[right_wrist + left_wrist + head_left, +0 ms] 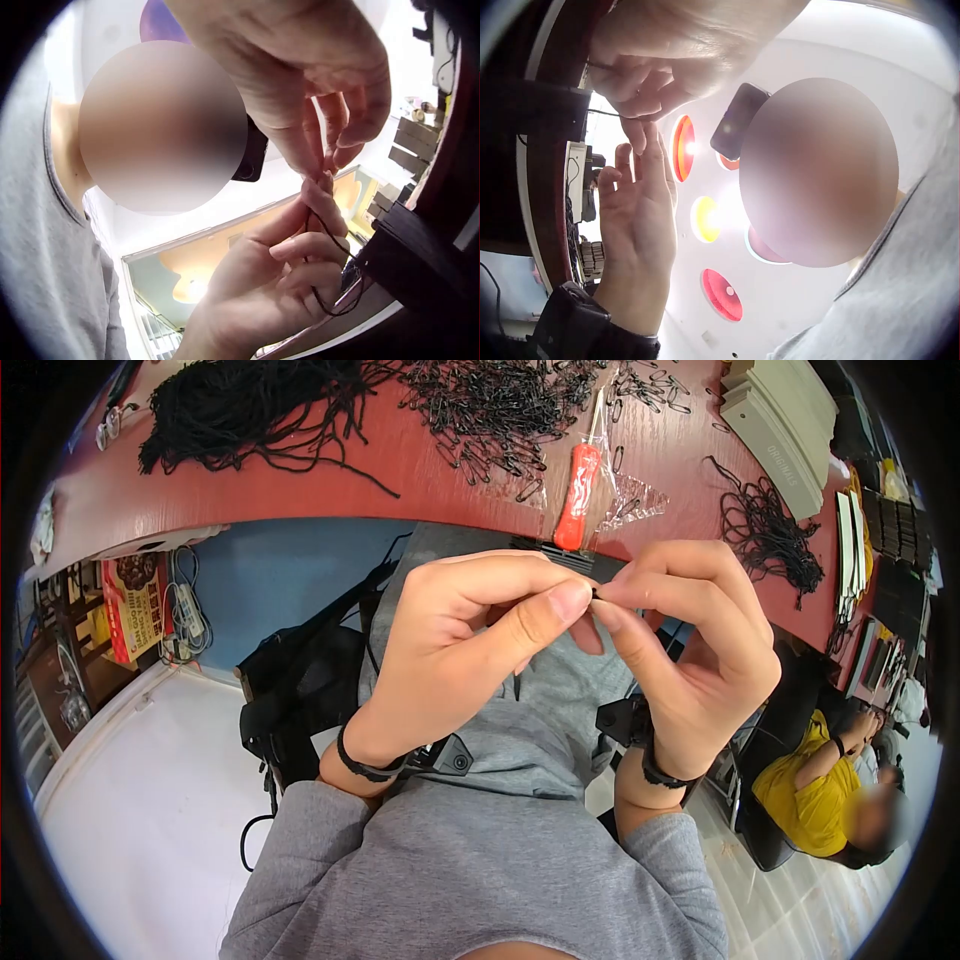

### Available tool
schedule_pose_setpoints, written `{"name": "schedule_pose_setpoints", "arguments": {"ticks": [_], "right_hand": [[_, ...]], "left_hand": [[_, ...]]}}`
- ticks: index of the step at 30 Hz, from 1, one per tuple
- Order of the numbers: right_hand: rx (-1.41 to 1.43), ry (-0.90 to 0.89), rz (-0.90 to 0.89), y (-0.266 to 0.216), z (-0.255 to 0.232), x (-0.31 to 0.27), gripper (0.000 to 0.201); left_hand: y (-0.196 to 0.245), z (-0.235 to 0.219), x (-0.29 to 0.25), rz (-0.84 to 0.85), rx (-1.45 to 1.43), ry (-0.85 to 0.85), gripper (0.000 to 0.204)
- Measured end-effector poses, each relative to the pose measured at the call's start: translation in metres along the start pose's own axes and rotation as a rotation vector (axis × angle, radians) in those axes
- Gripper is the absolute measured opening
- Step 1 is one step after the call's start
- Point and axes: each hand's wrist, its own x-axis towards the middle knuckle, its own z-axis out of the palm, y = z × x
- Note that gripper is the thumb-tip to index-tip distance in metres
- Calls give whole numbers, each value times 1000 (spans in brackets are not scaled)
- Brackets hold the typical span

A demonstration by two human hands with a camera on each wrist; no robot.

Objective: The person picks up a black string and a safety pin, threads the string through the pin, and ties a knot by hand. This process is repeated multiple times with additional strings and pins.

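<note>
In front of the torso, my left hand (470, 640) and right hand (705, 635) meet fingertip to fingertip. Between thumb and index finger, each pinches a thin black cord (363, 281), of which only a dark speck shows in the head view. The right wrist view has the cord hanging in a loop by the curled fingers of the left hand (262, 281), below the right hand (300, 67). A short stretch of the cord (606, 113) also appears beside the fingers in the left wrist view. The pinched part is mostly hidden by the fingertips.
On the red-brown table (270, 495) ahead lie a heap of black cords (235, 415), many black safety pins (490, 410) and a red-handled tool (577, 500) on clear plastic. Looped black cords (765, 525) and a beige box (780, 435) are at right. A person in yellow (805, 790) sits beyond.
</note>
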Motion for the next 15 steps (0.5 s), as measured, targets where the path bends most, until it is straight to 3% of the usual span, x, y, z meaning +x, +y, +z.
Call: {"name": "schedule_pose_setpoints", "arguments": {"ticks": [15], "right_hand": [[82,-98,65,5,-4,8,22]], "left_hand": [[3,-7,3,25,40,-74,17]]}}
